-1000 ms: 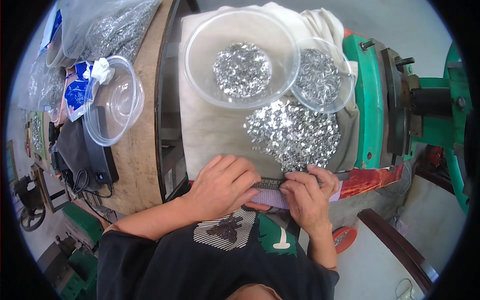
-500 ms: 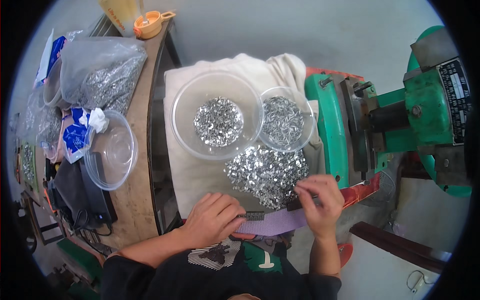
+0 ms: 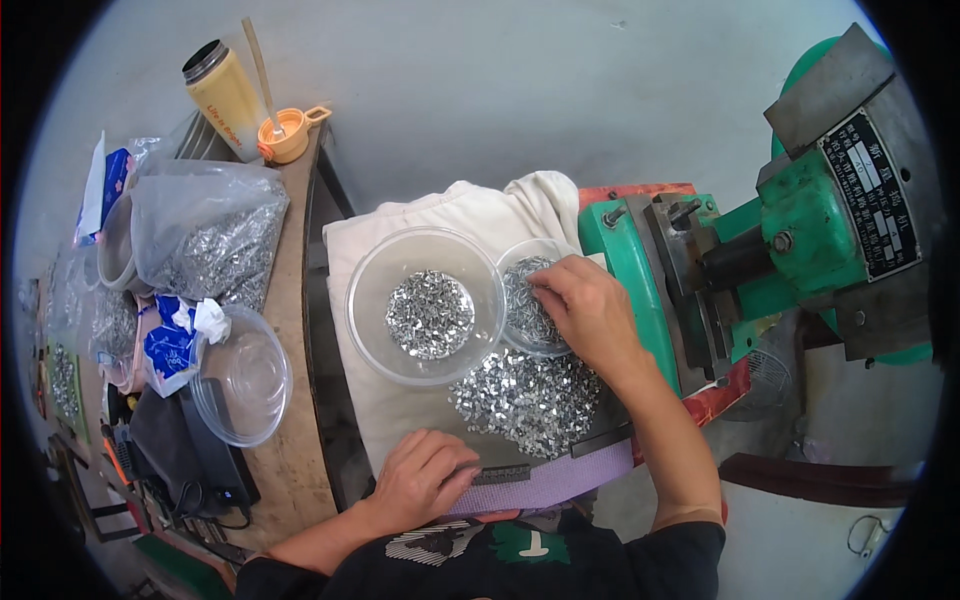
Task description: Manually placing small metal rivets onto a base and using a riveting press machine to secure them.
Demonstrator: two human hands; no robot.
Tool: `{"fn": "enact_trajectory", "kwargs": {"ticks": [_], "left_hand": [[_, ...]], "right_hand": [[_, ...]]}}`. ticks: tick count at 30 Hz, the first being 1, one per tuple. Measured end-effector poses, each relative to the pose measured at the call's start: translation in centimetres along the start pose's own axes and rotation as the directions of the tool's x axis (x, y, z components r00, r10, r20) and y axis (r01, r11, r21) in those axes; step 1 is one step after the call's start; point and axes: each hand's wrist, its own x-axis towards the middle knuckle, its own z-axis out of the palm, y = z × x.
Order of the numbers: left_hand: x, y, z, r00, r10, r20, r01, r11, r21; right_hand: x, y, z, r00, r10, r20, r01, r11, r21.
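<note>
We see the right hand (image 3: 590,310) reaching into a small clear plastic bowl (image 3: 530,312) of shiny metal clips, its grip narrow, fingertips pinched down among the clips; whether it holds 1 we cannot tell. The left hand (image 3: 420,478) presses flat on a lilac webbing strap (image 3: 560,482) near the front edge, fingers curled, holding the strap down. Between them lies a loose heap of silver clips (image 3: 525,400) on a cream cloth (image 3: 440,225). A larger clear bowl (image 3: 425,305) sits just beside the small 1. To the right stands a green metal press machine (image 3: 810,235). The wooden bench (image 3: 290,450) on the left carries a clear bag of clips (image 3: 205,245), an empty clear bowl (image 3: 245,375) and a yellow flask (image 3: 225,95); the floor is grey concrete.
</note>
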Motion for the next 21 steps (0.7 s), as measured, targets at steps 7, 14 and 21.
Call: {"fn": "enact_trajectory", "kwargs": {"ticks": [7, 14, 21], "left_hand": [[0.2, -0.3, 0.0, 1.0, -0.023, -0.019, 0.023, 0.999, -0.029], [0.3, -0.2, -0.2, 0.999, -0.009, -0.034, 0.008, 1.0, -0.026], [0.7, 0.4, -0.6, 1.0, -0.009, -0.028, 0.007, 0.998, -0.065]], "right_hand": [[1.4, 0.4, 0.5, 0.993, -0.088, 0.08, 0.087, 0.996, 0.011], [2.0, 0.2, 0.6, 0.986, -0.074, 0.152, 0.075, 0.997, -0.002], [2.8, 0.0, 0.7, 0.97, -0.069, 0.232, 0.09, 0.993, -0.078]]}}
